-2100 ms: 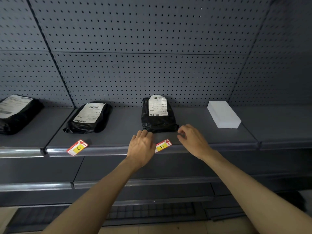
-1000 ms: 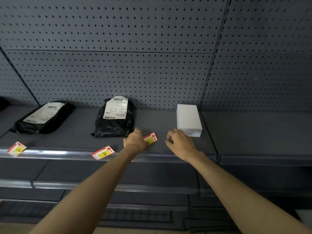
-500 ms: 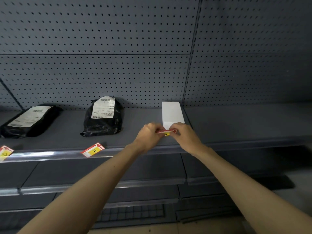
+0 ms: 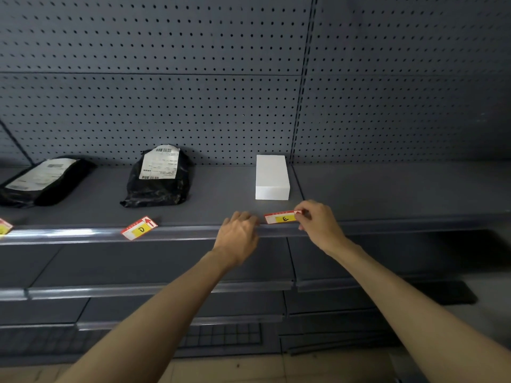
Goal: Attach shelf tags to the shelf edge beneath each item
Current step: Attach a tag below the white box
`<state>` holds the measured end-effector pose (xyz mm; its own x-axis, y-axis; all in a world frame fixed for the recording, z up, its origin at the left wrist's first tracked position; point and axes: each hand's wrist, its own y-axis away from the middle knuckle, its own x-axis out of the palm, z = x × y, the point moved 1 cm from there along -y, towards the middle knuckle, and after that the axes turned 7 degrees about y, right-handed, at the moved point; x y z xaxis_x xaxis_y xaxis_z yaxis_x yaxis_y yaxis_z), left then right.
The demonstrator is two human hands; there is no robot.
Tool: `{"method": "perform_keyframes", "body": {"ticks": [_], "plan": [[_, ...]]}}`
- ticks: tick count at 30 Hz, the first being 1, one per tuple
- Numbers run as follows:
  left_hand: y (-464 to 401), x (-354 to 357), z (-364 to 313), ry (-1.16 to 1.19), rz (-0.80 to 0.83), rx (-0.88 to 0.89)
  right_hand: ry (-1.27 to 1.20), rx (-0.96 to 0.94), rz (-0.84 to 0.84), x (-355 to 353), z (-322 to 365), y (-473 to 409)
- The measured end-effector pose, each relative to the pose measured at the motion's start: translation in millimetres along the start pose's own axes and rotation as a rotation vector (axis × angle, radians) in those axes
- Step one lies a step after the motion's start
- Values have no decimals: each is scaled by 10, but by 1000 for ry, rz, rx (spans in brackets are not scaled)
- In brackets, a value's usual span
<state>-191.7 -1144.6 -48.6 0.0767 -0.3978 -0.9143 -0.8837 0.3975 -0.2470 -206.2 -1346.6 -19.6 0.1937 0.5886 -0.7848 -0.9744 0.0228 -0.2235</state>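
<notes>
A red and yellow shelf tag marked E (image 4: 280,217) lies at the shelf edge (image 4: 179,234) in front of a white box (image 4: 272,176). My right hand (image 4: 318,223) pinches the tag's right end. My left hand (image 4: 239,234) rests on the shelf edge just left of the tag, fingers curled and holding nothing that I can see. A tag marked D (image 4: 139,228) sits tilted at the edge below a black parcel (image 4: 159,176). Another black parcel (image 4: 44,181) lies further left, with a third tag (image 4: 4,226) cut off by the frame.
The grey shelving has a perforated back wall (image 4: 193,92). A vertical upright (image 4: 301,106) divides the bays just right of the white box. Lower shelves (image 4: 138,290) run below, and a dark grid panel (image 4: 221,334) sits near the floor.
The view has shifted right along the shelf. My left hand carried the E tag from beside the D tag to the white box; both hands gripped it, and now only my right hand holds it.
</notes>
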Motion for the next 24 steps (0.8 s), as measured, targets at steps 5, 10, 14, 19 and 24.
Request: {"method": "perform_keyframes", "body": {"ticks": [5, 10, 14, 19, 24], "plan": [[48, 151, -13, -70, 31, -35, 53, -55, -5, 85, -63, -38], [61, 208, -33, -82, -19, -40, 62, -75, -2, 131, -86, -98], [47, 208, -41, -75, -36, -34, 67, -80, 11, 149, -108, -149], [48, 218, -18, -44, -56, -21, 96, -88, 41, 228, -139, -188], [50, 243, 11, -29, -50, -29, 182, -137, 76, 318, -133, -197]]}}
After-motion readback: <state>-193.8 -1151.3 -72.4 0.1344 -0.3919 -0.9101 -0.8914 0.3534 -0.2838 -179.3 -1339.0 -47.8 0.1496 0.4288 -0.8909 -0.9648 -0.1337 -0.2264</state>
